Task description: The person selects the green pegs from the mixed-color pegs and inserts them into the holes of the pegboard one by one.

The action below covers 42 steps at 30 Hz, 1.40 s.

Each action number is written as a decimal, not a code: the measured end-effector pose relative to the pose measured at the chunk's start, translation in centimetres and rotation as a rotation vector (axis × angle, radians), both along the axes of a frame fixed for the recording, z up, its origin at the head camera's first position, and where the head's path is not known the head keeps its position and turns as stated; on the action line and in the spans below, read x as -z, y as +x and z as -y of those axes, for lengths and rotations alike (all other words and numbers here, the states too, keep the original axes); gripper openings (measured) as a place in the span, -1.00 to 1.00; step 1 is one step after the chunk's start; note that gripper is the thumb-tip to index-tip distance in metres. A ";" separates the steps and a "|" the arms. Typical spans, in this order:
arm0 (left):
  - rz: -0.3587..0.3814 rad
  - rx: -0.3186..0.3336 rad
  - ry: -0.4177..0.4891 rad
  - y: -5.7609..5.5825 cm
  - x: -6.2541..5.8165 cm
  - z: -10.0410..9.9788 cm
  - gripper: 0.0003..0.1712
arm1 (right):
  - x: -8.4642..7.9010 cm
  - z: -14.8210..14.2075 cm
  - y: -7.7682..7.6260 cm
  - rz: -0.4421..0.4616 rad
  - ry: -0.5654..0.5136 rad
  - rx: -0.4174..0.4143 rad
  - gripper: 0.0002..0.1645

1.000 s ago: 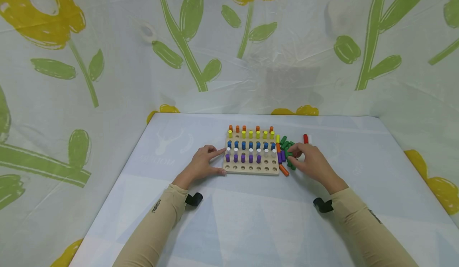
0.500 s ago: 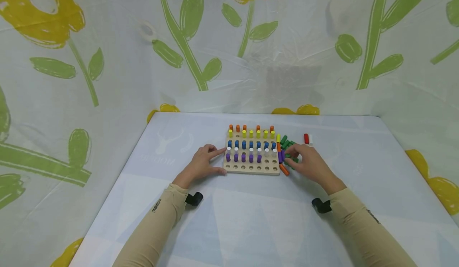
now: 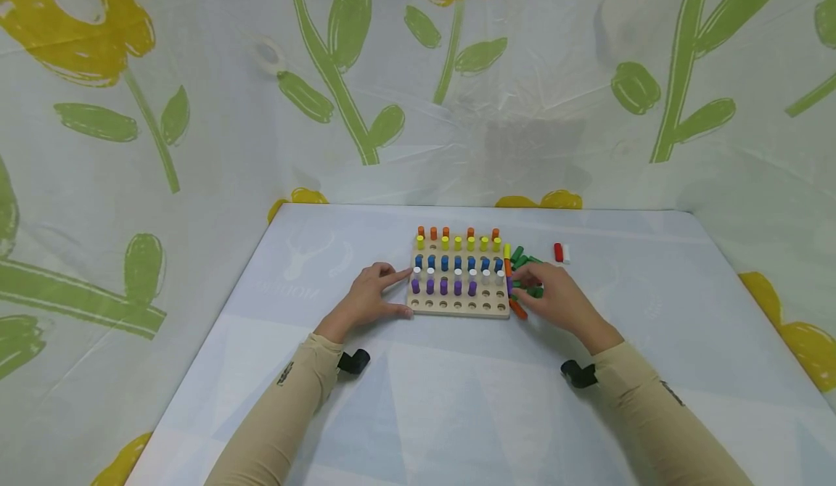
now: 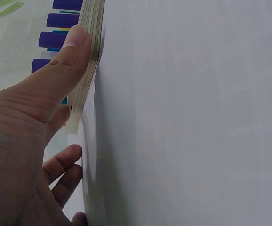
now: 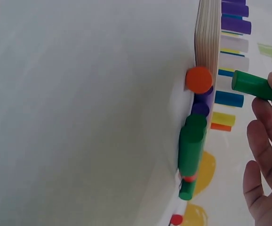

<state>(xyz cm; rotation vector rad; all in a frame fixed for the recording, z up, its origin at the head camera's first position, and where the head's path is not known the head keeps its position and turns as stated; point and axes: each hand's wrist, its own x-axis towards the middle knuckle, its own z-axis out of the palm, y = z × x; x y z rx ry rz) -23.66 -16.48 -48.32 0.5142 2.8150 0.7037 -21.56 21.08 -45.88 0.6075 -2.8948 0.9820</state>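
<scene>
A wooden peg board [image 3: 457, 311] stands in the middle of the table in the head view, with rows of orange, yellow, blue, white and purple pegs [image 3: 443, 287] upright in it. The front row of holes has no pegs. My left hand [image 3: 369, 297] touches the board's front-left corner, thumb [image 4: 75, 52] on the front edge and index finger at the left side. Just right of the board, my right hand [image 3: 563, 301] pinches a green peg [image 5: 256, 85] between thumb and finger, raised above the table in the right wrist view.
Loose green pegs [image 3: 518, 253] lie beside the board's right side, partly hidden by my right hand. A yellow peg [image 3: 506, 252] and an orange peg [image 3: 519, 310] lie along that edge. Farther right are a red peg [image 3: 558, 252] and a white peg [image 3: 566, 254].
My right hand has moved left from the green pile toward the board's right edge, bringing a green peg along. My left hand and the board have stayed put.
</scene>
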 end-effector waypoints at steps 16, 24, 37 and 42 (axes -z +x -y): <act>0.009 -0.009 -0.013 -0.1 0.1 0.0 0.03 | 0.6 1.2 0.4 0.000 -0.020 -0.050 -0.74; 0.008 -0.017 -0.013 -0.1 0.3 0.0 0.04 | 0.7 1.7 0.5 -0.023 -0.009 -0.060 -0.73; -0.001 -0.014 0.001 0.1 0.1 0.0 0.03 | 0.5 2.6 0.6 -0.025 -0.019 -0.097 -0.77; 0.006 -0.015 -0.002 -0.1 0.1 0.0 0.03 | 0.4 2.9 0.5 -0.038 -0.025 -0.116 -0.78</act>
